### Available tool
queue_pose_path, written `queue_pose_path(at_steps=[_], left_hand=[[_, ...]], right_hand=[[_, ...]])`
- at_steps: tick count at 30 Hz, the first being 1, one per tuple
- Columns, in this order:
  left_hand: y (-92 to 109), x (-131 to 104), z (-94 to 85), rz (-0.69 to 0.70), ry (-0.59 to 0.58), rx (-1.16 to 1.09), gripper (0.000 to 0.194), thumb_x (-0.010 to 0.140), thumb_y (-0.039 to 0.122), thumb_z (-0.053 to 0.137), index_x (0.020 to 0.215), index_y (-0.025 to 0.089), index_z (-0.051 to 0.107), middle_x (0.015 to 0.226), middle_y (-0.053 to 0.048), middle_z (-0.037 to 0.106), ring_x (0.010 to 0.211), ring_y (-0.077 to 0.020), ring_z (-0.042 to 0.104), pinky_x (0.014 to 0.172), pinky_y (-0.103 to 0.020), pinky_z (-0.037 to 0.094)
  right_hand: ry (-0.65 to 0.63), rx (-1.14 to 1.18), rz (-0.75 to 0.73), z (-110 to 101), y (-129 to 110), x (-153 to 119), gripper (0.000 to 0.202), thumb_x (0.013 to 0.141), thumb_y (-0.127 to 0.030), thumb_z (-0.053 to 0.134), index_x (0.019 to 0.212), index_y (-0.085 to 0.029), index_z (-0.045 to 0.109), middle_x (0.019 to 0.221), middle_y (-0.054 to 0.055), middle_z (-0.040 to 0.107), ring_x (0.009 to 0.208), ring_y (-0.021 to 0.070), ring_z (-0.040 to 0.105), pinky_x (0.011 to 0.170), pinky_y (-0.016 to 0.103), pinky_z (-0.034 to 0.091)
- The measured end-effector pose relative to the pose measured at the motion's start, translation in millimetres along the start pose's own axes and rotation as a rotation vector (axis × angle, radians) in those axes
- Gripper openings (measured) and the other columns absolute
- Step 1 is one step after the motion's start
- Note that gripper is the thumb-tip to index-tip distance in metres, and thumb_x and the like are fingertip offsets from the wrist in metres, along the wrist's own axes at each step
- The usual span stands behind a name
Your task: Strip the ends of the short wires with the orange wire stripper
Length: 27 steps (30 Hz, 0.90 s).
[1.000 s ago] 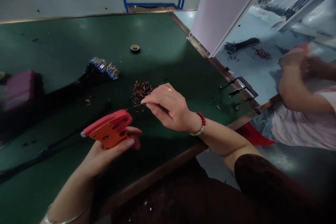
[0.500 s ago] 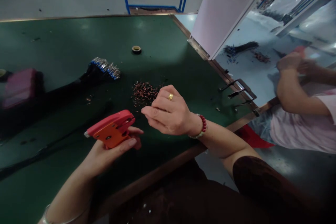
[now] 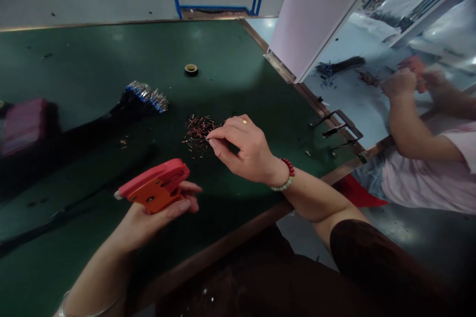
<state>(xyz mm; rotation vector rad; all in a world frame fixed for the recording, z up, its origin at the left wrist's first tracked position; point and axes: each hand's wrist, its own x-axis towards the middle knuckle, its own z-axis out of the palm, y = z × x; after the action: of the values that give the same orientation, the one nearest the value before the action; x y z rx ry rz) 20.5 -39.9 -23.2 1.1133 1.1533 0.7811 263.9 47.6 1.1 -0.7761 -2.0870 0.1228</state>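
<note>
A red and orange hand tool [image 3: 154, 189] rests in my left hand [image 3: 163, 215], its silver tip facing left. The fingers of that hand are wrapped round its lower part. My right hand [image 3: 245, 148], wearing a ring and a bead bracelet, pinches its thumb and forefinger at the right edge of a pile of small copper-coloured pieces [image 3: 199, 130]; what lies between the fingertips is too small to name. Left of the pile, a dark bundle of wires [image 3: 89, 129] ends in blue and silver tips [image 3: 148, 95].
On the green table [image 3: 92, 64] are a roll of tape [image 3: 191, 69], a purple block [image 3: 26, 126] and a few loose bits [image 3: 124, 142]. A black metal frame [image 3: 340, 129] sits at the right edge. Beyond it, another person's hands [image 3: 401, 81] hold a red tool.
My right hand has turned and its fingertips have moved up and right, to the pile. My left hand and its tool have shifted slightly left. The other person's hands have moved left.
</note>
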Motion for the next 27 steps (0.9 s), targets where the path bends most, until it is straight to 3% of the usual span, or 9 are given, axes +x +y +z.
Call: queue_pose_path(at_steps=[12,22,27], left_hand=[[5.8,-2.3,2.1,-0.019,0.139,0.01,0.034,0.082,0.043,0.082,0.104,0.018,0.077,0.077,-0.006,0.077,0.078,-0.0236,0.075,0.079,-0.033,0.06],[0.5,0.5,-5.4,0.01,0.064,0.01,0.033,0.085,0.043,0.082,0.106,0.018,0.077,0.079,-0.007,0.077,0.08,-0.0241,0.076,0.082,-0.034,0.06],[-4.6,3.6,-11.4,0.039,-0.003,0.039,0.037,0.085,0.043,0.082,0.109,0.016,0.076,0.081,-0.009,0.078,0.079,-0.0245,0.076,0.078,-0.033,0.061]], right_hand=[[-0.06,0.015,-0.116,9.3,-2.0,-4.2,0.017,0.102,-0.019,0.055,0.095,-0.016,0.069,0.079,0.002,0.067,0.076,0.0157,0.061,0.083,0.034,0.044],[-0.094,0.015,-0.193,8.7,3.0,-6.1,0.018,0.104,-0.02,0.055,0.096,-0.016,0.07,0.081,0.002,0.066,0.078,0.0151,0.06,0.086,0.034,0.045],[-0.193,0.002,-0.22,9.1,3.9,-7.1,0.017,0.105,-0.02,0.054,0.104,-0.015,0.07,0.085,0.003,0.066,0.083,0.0163,0.06,0.091,0.036,0.044]])
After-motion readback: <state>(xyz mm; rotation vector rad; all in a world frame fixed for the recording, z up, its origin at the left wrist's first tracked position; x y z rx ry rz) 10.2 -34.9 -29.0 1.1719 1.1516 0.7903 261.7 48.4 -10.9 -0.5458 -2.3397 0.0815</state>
